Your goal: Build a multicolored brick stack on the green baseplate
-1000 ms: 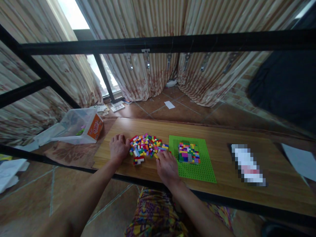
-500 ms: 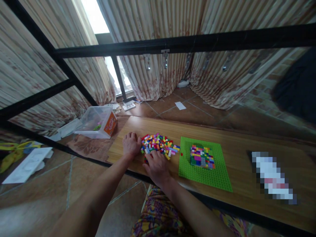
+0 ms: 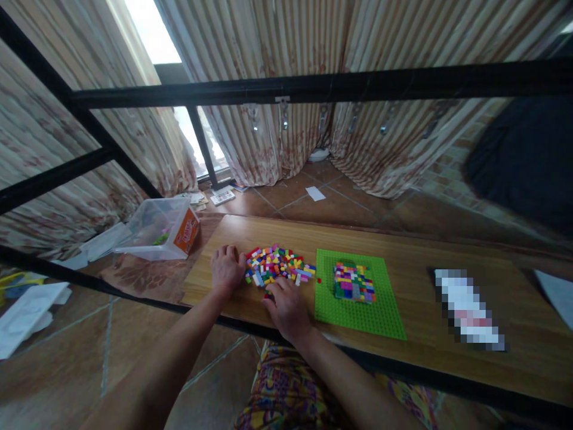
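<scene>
A loose heap of small multicoloured building bricks (image 3: 277, 260) lies on the wooden table. At the heap's left edge rests my left hand (image 3: 227, 267), palm down, fingers a little bent and apart, with no brick visible in it. My right hand (image 3: 286, 306) is at the near side of the heap, fingertips on the bricks and thumb apart from them. A few dark and red bricks show between thumb and fingers. Right of the heap lies a green baseplate (image 3: 385, 310), bearing a built block of mixed-colour bricks (image 3: 354, 282). One small red brick (image 3: 319, 280) sits near the plate's left edge.
A clear plastic box (image 3: 152, 224) with an orange label stands beyond the table's left end. A blurred-out white object (image 3: 470, 310) lies on the table (image 3: 416, 257) at right. A black metal bar (image 3: 313, 89) crosses above, before the curtains.
The view has turned slightly right, so the scene sits further left. My right hand has slid a little right and nearer over the heap's edge. My left hand stays beside the heap.
</scene>
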